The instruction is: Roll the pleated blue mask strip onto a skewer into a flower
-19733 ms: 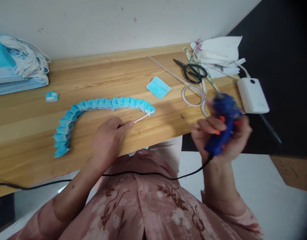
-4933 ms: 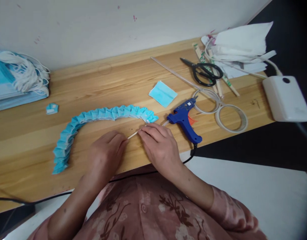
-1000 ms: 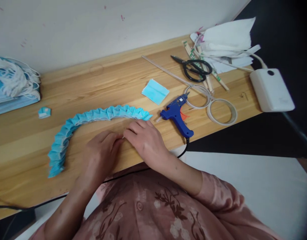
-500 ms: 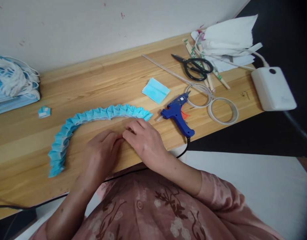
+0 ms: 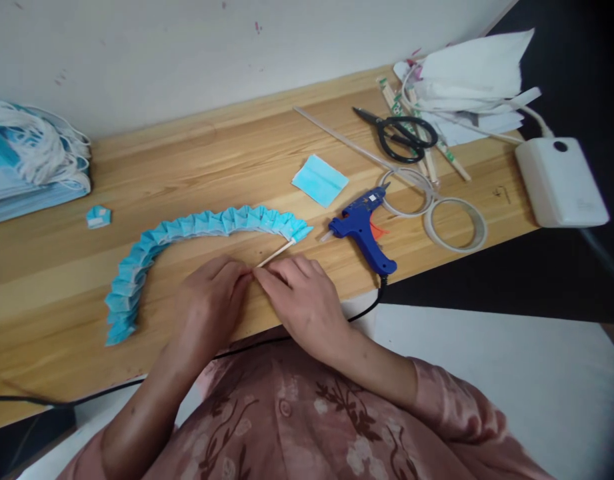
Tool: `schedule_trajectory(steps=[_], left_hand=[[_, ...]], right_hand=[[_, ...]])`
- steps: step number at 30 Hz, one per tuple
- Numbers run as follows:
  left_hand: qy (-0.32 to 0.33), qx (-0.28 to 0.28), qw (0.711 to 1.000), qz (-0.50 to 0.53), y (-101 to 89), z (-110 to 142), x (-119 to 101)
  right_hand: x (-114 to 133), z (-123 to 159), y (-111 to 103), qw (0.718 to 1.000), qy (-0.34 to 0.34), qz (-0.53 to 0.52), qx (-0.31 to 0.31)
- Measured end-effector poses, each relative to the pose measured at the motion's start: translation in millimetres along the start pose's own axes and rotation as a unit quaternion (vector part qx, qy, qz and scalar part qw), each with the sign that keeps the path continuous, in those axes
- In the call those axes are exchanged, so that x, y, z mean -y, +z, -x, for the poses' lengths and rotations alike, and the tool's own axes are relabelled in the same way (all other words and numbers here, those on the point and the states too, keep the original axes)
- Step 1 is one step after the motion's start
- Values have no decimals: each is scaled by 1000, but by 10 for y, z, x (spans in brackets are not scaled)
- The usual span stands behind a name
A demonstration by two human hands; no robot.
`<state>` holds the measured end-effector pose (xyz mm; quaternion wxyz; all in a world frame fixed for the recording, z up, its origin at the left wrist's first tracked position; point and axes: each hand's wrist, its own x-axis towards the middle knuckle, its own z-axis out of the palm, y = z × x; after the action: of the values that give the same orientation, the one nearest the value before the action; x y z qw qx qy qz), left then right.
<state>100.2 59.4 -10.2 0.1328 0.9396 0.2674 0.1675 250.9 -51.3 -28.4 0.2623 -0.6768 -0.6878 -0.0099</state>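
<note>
Stick (image 5: 275, 253), base in left fingers (image 5: 242, 272), right fingers (image 5: 267, 281) beside; tip touching pleated strip (image 5: 205, 224)

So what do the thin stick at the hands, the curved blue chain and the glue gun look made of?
Thin stick: probably wood, unpainted and dull, judging by its pale tan colour.
Curved blue chain: perhaps non-woven mask fabric, matte, given its soft, creased folds; paper isn't ruled out.
Glue gun: likely hard plastic, smooth, from its evenly blue, moulded-looking body.
</note>
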Motion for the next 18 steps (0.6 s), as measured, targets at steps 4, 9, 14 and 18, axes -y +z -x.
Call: schedule_trajectory(steps=[4,9,14,18], left_hand=[[1,4,1000,-3,3,3,8],[-6,4,1000,4,9,5,15],[-12,4,1000,11,25,16,19],[-23,6,1000,9,43,34,25]], right_hand=[[-3,46,13,1000,7,-11,-6],[-20,35,5,1000,6,-22,1],[-28,44,10,1000,2,-31,-5],[-26,52,23,1000,5,-31,-4]])
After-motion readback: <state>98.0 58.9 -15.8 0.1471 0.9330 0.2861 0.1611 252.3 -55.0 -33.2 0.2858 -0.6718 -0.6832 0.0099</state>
